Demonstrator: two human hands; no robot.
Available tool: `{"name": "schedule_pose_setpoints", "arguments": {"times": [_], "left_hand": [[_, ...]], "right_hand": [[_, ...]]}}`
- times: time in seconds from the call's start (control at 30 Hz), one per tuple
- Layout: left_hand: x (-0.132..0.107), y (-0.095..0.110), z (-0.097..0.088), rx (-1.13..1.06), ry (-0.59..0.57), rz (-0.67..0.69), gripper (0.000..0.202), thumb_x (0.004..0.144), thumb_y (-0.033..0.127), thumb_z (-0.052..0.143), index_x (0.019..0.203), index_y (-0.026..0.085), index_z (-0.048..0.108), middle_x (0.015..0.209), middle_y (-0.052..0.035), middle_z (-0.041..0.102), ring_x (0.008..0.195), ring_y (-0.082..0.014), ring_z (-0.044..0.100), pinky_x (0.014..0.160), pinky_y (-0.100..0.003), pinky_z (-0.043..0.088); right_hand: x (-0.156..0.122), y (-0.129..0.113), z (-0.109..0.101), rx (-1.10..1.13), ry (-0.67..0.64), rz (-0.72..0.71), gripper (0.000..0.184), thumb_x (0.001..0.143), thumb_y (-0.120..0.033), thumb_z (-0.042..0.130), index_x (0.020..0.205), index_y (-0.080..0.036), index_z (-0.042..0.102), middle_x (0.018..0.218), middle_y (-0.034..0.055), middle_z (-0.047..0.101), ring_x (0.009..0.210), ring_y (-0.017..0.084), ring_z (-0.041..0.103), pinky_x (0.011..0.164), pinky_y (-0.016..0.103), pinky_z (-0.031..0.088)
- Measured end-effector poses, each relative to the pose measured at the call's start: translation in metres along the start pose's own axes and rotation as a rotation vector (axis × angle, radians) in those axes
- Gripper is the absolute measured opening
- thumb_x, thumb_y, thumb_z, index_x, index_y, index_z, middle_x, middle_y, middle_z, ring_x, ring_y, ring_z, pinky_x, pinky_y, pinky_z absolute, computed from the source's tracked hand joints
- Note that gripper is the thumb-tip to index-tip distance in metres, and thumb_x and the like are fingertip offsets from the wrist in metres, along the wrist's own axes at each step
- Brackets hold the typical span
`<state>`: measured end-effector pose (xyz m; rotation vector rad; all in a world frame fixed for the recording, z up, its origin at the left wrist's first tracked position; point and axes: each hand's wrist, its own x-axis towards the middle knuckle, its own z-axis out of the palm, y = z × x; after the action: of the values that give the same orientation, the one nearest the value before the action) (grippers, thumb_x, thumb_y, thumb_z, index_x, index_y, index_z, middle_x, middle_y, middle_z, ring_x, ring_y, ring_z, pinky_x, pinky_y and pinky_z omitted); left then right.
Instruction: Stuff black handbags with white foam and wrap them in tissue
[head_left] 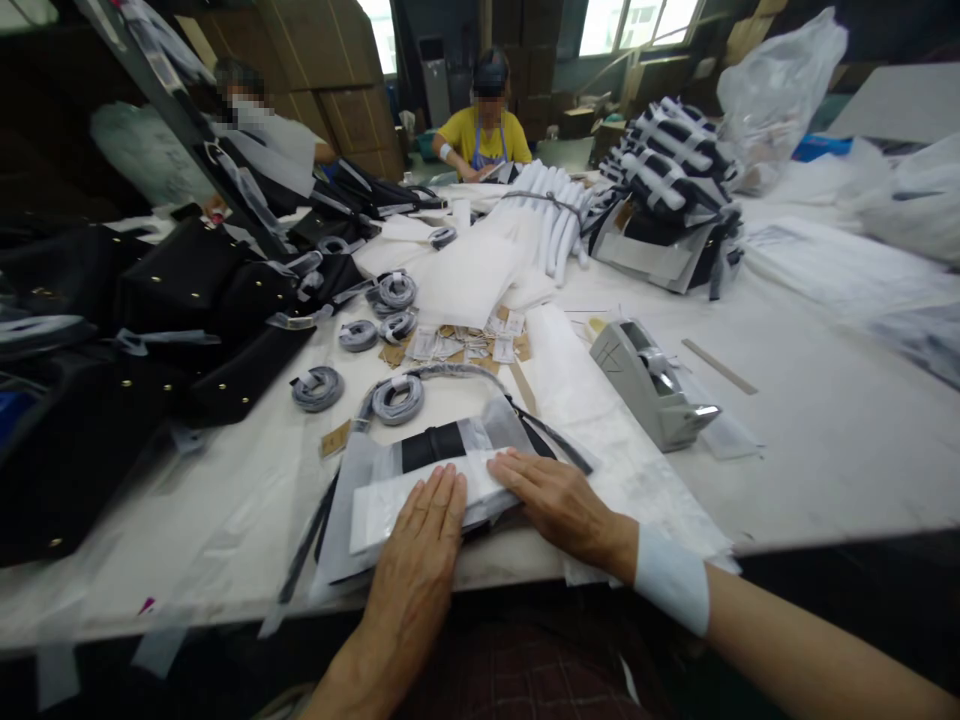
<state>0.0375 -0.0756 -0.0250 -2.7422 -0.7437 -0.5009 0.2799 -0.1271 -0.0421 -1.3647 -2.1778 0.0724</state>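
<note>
At the near edge of the white worktable (810,440), both hands lie flat on a folded white sheet (375,510). The left hand (420,540) is fully open, fingers straight and together, with its palm on the sheet's near right part. The right hand (559,505) is also spread flat, its fingertips on the sheet's right end, and a white wristband (671,580) circles that wrist. Neither hand grips anything.

The sheet rests on a black item (435,445) wrapped in translucent paper. Only a dark band of it shows, so its shape cannot be made out. A dark strap (307,545) runs from it toward the near left and blurs at the table edge.

A grey tape dispenser (649,385) stands just right and beyond. Coiled wrapped straps (397,398) lie farther left, next to small printed tags (465,345) too tiny to read. Black handbags (187,290) crowd the left side, partly cut off and lost in shadow. Far across the table sit a person in yellow (484,135) and another person in grey (277,135), whose hands are mostly hidden behind piled goods.
</note>
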Motion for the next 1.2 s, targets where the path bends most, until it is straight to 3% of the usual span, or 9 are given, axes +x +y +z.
{"name": "schedule_pose_setpoints", "arguments": {"times": [0.2, 0.4, 0.5, 0.77, 0.83, 0.93, 1.03, 1.1, 1.2], "left_hand": [[-0.007, 0.009, 0.013, -0.090, 0.136, -0.017, 0.051, 0.094, 0.002, 0.036, 0.144, 0.011, 0.043, 0.142, -0.0128, 0.055, 0.138, -0.0248, 0.044, 0.113, -0.042, 0.042], [-0.007, 0.011, 0.010, -0.183, 0.175, -0.043, 0.045, 0.094, 0.003, 0.044, 0.137, 0.011, 0.051, 0.138, -0.0120, 0.059, 0.136, -0.0242, 0.046, 0.111, -0.042, 0.045], [-0.002, 0.014, 0.006, -0.260, 0.175, -0.068, 0.044, 0.093, 0.007, 0.050, 0.137, 0.012, 0.051, 0.135, -0.0117, 0.061, 0.134, -0.0229, 0.049, 0.110, -0.041, 0.046], [-0.003, 0.020, 0.017, -0.263, 0.267, -0.051, 0.037, 0.096, 0.004, 0.041, 0.127, 0.012, 0.059, 0.127, -0.0097, 0.067, 0.128, -0.0193, 0.055, 0.108, -0.037, 0.048], [-0.004, 0.020, 0.017, -0.269, 0.280, -0.053, 0.036, 0.096, 0.004, 0.041, 0.127, 0.012, 0.059, 0.126, -0.0094, 0.067, 0.127, -0.0192, 0.055, 0.107, -0.038, 0.049], [-0.005, 0.021, 0.016, -0.280, 0.299, -0.060, 0.036, 0.096, 0.004, 0.042, 0.127, 0.012, 0.058, 0.126, -0.0093, 0.067, 0.127, -0.0195, 0.056, 0.107, -0.038, 0.049], [-0.006, 0.022, 0.017, -0.290, 0.309, -0.075, 0.036, 0.096, 0.005, 0.043, 0.129, 0.011, 0.056, 0.127, -0.0101, 0.067, 0.127, -0.0197, 0.056, 0.107, -0.039, 0.048], [-0.007, 0.022, 0.018, -0.295, 0.314, -0.075, 0.036, 0.096, 0.006, 0.043, 0.130, 0.011, 0.055, 0.127, -0.0107, 0.066, 0.128, -0.0198, 0.055, 0.108, -0.039, 0.048], [-0.008, 0.023, 0.019, -0.301, 0.315, -0.090, 0.037, 0.096, 0.005, 0.040, 0.132, 0.009, 0.053, 0.128, -0.0119, 0.066, 0.129, -0.0192, 0.054, 0.108, -0.038, 0.048]], "right_hand": [[0.000, -0.002, -0.004, 0.025, -0.048, 0.018, 0.070, 0.083, -0.002, 0.044, 0.151, -0.015, 0.034, 0.144, 0.0105, 0.053, 0.136, 0.024, 0.046, 0.112, 0.041, 0.044], [-0.002, -0.004, -0.008, 0.060, -0.067, 0.055, 0.079, 0.077, 0.000, 0.040, 0.154, -0.016, 0.027, 0.146, 0.0119, 0.051, 0.137, 0.025, 0.045, 0.111, 0.045, 0.045], [-0.004, -0.005, -0.005, 0.061, -0.033, 0.086, 0.078, 0.078, -0.002, 0.042, 0.153, -0.016, 0.028, 0.143, 0.0132, 0.054, 0.134, 0.027, 0.049, 0.109, 0.047, 0.047], [-0.006, -0.001, -0.002, 0.058, -0.027, 0.093, 0.068, 0.080, -0.004, 0.046, 0.146, -0.019, 0.042, 0.136, 0.0118, 0.060, 0.131, 0.027, 0.052, 0.108, 0.048, 0.048], [-0.002, -0.002, -0.013, 0.096, -0.069, 0.103, 0.065, 0.082, -0.008, 0.052, 0.145, -0.020, 0.043, 0.135, 0.0119, 0.060, 0.130, 0.028, 0.053, 0.108, 0.048, 0.047], [0.010, -0.012, -0.037, 0.151, -0.132, 0.195, 0.072, 0.084, -0.025, 0.067, 0.149, -0.024, 0.036, 0.142, 0.0118, 0.054, 0.131, 0.029, 0.051, 0.109, 0.048, 0.046], [0.025, -0.029, -0.054, 0.102, -0.088, 0.235, 0.077, 0.088, -0.040, 0.068, 0.152, -0.025, 0.029, 0.152, 0.0125, 0.042, 0.139, 0.031, 0.042, 0.113, 0.051, 0.041], [0.034, -0.038, -0.055, 0.050, -0.064, 0.188, 0.073, 0.091, -0.042, 0.064, 0.153, -0.024, 0.029, 0.152, 0.0131, 0.042, 0.140, 0.032, 0.039, 0.114, 0.052, 0.038], [0.048, -0.037, -0.044, 0.029, -0.058, 0.182, 0.058, 0.097, -0.036, 0.054, 0.150, -0.022, 0.036, 0.142, 0.0129, 0.053, 0.132, 0.030, 0.050, 0.110, 0.051, 0.043]]}}
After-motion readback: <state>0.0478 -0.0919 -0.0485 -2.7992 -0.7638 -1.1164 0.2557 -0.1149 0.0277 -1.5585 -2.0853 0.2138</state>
